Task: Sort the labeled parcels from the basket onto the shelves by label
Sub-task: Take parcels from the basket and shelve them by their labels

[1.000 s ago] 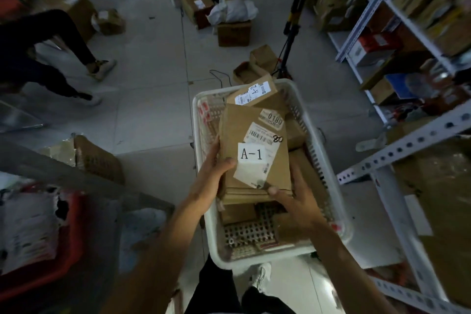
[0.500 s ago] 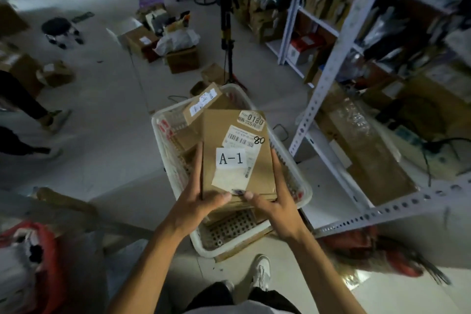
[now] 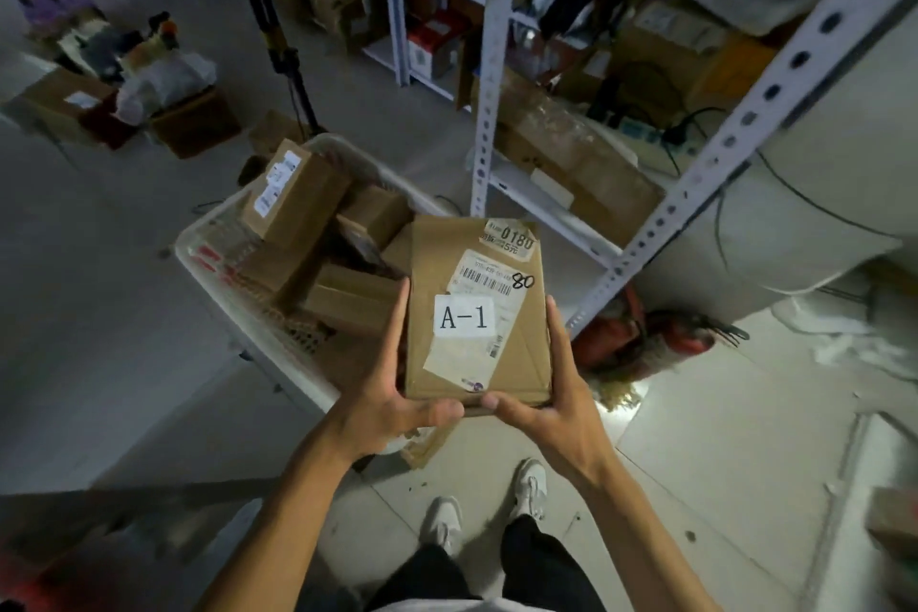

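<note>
Holding the flat cardboard parcel (image 3: 477, 308) between both palms, the person is keeping its face up, probably so that the white label "A-1" (image 3: 464, 316) is staying readable. The left hand (image 3: 392, 405) is pressing the left edge with its thumb curled under the near corner, and the right hand (image 3: 556, 405) is doing the same on the right edge. The parcel is hanging just above the near corner of the white basket (image 3: 208, 234), where other brown boxes (image 3: 298, 199) are lying. The white metal shelves (image 3: 489, 80) are standing beyond, to the right.
</note>
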A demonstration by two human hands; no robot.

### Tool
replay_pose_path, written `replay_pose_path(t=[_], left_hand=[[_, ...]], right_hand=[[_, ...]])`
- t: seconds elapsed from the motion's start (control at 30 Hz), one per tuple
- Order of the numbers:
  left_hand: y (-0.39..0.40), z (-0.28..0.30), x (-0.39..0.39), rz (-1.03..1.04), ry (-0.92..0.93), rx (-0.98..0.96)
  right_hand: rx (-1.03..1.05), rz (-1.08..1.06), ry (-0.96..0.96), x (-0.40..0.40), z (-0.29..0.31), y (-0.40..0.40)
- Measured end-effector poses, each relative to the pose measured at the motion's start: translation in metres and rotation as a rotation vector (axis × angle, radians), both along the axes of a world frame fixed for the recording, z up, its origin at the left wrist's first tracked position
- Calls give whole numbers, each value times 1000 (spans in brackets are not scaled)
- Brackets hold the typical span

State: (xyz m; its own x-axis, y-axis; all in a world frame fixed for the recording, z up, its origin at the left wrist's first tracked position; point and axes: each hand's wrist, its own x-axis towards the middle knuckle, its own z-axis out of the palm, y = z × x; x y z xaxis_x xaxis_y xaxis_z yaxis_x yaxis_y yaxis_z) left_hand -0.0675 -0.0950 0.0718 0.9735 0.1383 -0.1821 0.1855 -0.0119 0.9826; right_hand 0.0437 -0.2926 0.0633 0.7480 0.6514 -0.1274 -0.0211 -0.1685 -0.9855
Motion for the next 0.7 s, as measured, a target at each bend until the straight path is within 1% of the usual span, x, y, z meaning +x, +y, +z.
replay_pose_path(t=[0.2,0.33,0.47,0.57,0.63,0.7], left_hand=[[-55,11,31,-192,24,-39],[-107,14,61,-312,32,67],[-190,24,97,-505,-10,115],[-270,44,123,-671,-124,166],[-327,64,136,-737,-240,212],[-387,87,147,-791,-357,208]], right_hand=[[55,-244,55,-15,7,-66],[21,-472,18,-26,13,-127],[37,-680,-30,-35,25,-210],[48,-819,-95,-41,44,-282],[45,-935,-151,-47,60,-330],[49,-1059,-224,-53,77,-379]])
